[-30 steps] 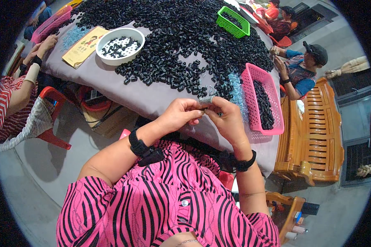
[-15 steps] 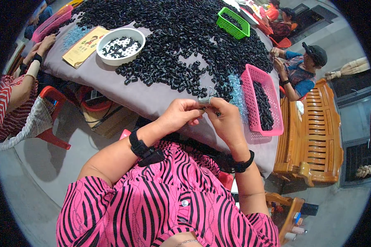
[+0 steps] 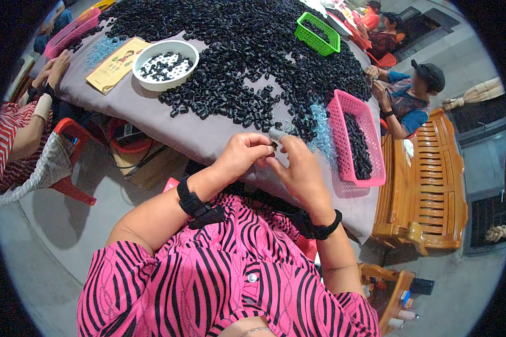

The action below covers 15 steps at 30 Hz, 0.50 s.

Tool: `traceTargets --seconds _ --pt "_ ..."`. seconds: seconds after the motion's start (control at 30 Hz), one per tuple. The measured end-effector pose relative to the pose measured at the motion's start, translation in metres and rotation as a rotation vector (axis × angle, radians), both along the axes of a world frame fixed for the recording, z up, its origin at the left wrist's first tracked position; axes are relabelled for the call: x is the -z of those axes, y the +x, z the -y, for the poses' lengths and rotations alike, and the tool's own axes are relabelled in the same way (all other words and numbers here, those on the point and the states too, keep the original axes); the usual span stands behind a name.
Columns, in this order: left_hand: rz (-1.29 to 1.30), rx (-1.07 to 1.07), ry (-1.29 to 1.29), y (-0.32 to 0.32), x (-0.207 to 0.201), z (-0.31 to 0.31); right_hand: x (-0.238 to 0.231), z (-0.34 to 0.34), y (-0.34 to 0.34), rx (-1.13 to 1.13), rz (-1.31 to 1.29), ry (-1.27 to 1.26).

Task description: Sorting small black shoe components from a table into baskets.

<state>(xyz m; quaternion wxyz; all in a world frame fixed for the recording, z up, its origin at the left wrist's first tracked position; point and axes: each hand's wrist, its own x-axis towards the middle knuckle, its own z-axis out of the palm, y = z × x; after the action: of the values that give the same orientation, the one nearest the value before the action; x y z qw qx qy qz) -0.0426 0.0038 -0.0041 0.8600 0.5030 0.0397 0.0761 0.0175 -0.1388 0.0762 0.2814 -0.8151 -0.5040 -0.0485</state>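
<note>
Over the near edge of the cloth-covered table, my left hand [image 3: 243,154] pinches a small black piece [image 3: 274,145] between thumb and fingertips; most of it is hidden. Close beside it is my right hand [image 3: 302,171], its thumb and index finger apart. A grey covering [image 3: 277,133] wraps the tip of that index finger. Just beyond both hands spreads a large heap of small black ring-like pieces [image 3: 230,90]. Thin clear-blue pieces [image 3: 321,132] lie right of my right hand, beside a pink basket [image 3: 338,137] holding more black pieces.
A white bowl [image 3: 194,63] with black pieces stands at the left on a yellow booklet [image 3: 104,81]. A green basket [image 3: 336,49] sits at the far right. Co-workers sit along the left and right sides. A wooden bench [image 3: 438,180] stands right of the table.
My right thumb and index finger have spread apart and drawn slightly away from the left fingertips. The black piece shows more clearly in my left hand, which has barely moved.
</note>
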Motion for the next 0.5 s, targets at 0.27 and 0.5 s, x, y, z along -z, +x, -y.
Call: traceTargets --seconds 0.27,0.5 --pt "0.012 -0.020 0.048 0.000 -0.001 0.000 0.017 -0.014 -0.004 0.102 0.270 -0.081" --pt "0.021 -0.039 -0.006 0.001 0.002 0.002 0.021 -0.017 -0.005 0.166 0.284 -0.091"
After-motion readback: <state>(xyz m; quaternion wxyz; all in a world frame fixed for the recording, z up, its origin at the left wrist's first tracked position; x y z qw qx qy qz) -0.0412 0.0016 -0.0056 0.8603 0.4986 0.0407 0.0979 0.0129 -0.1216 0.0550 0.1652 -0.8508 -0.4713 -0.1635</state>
